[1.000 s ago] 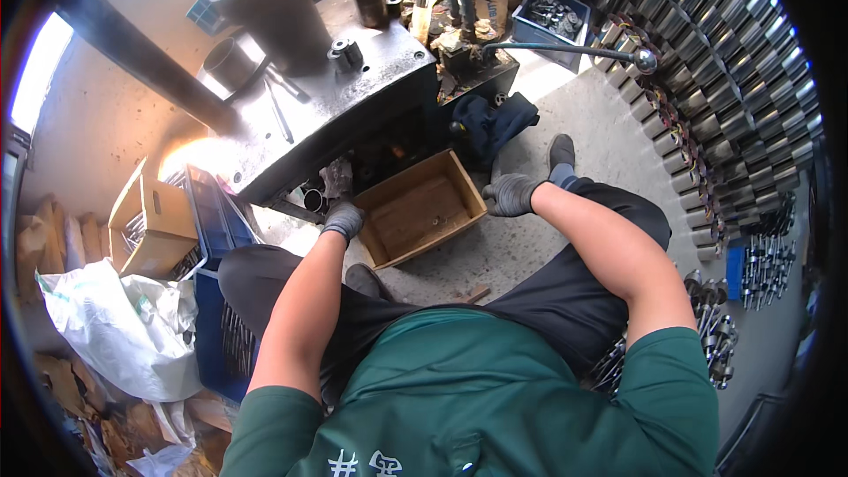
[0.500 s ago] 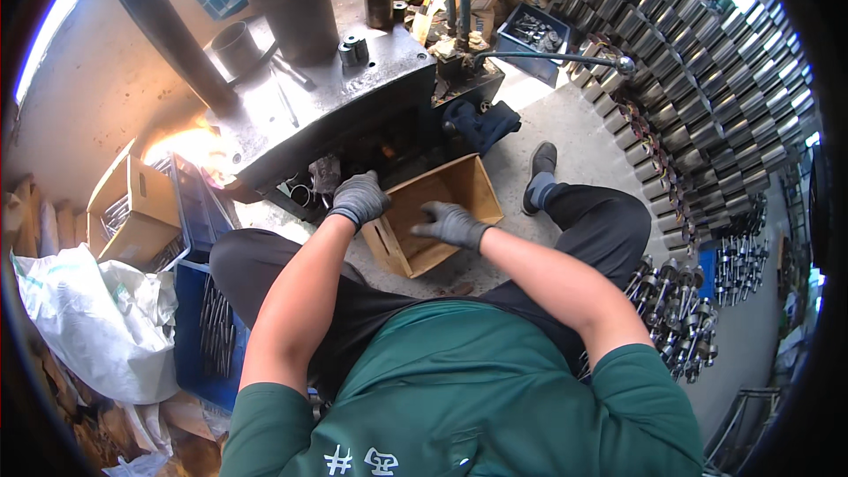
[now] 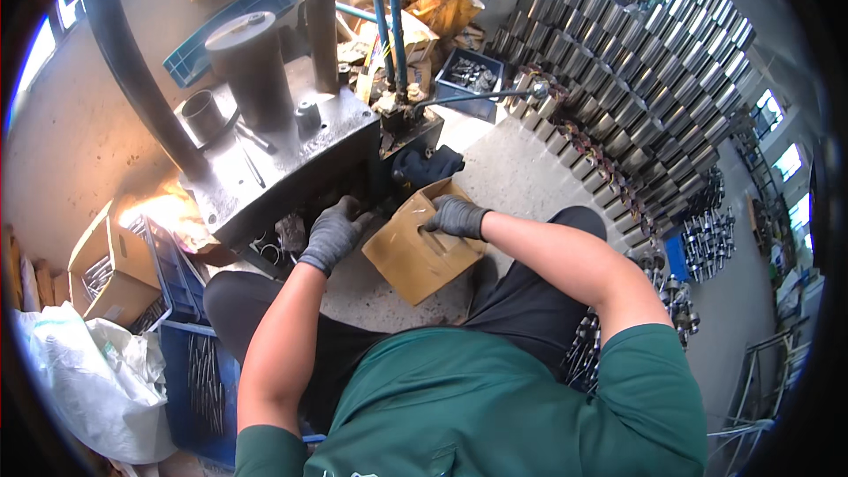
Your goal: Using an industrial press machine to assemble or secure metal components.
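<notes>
Plainly, the brown box [image 3: 417, 258] tilts in the right hand [image 3: 458, 216].

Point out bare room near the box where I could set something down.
Widest: the grey floor beyond and right of the brown box, between dark cloth, metal cylinders and right knee. Smaller: the bench top's front strip, right of the thin rod. Crowded: the left side, where blue bin, carton and white sack cluster.
</notes>
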Action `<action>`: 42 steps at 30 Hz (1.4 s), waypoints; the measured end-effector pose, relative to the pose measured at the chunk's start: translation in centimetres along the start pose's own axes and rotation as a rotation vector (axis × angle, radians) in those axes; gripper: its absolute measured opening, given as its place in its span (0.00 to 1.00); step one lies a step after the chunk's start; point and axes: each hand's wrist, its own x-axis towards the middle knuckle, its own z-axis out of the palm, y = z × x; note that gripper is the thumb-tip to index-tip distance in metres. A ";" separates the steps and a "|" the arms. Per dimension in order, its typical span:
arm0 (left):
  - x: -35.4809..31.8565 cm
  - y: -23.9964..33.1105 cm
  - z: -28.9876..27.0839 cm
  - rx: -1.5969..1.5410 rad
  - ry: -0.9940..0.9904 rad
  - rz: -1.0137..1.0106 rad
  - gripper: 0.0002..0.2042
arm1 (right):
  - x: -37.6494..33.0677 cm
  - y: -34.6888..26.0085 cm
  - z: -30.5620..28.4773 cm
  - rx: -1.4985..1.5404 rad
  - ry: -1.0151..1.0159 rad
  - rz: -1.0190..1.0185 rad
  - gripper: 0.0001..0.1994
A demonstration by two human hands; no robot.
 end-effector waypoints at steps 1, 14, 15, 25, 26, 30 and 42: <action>0.0 -1.0 0.1 -0.020 0.022 0.022 0.25 | -0.3 -0.2 -2.6 -0.043 -0.034 0.040 0.20; -0.9 -5.5 2.9 -0.139 -0.102 -0.118 0.22 | -3.0 24.9 -27.4 0.125 1.171 0.566 0.23; -0.6 -3.9 3.0 -0.131 -0.124 -0.098 0.22 | -4.5 26.7 -28.1 0.247 1.314 0.596 0.23; -3.1 -2.2 1.5 -0.518 -0.190 -0.438 0.14 | -6.7 42.3 -14.3 2.005 1.691 -0.275 0.35; -3.4 -2.6 1.7 -0.506 -0.184 -0.465 0.14 | -5.8 43.4 -10.5 2.097 1.629 -0.317 0.35; -3.2 -3.8 3.4 -0.344 -0.238 -0.512 0.14 | -2.0 54.4 7.6 2.156 1.497 -0.511 0.35; -2.3 -4.9 5.0 -0.195 -0.353 -0.473 0.14 | -4.0 51.4 16.2 2.280 1.747 0.135 0.39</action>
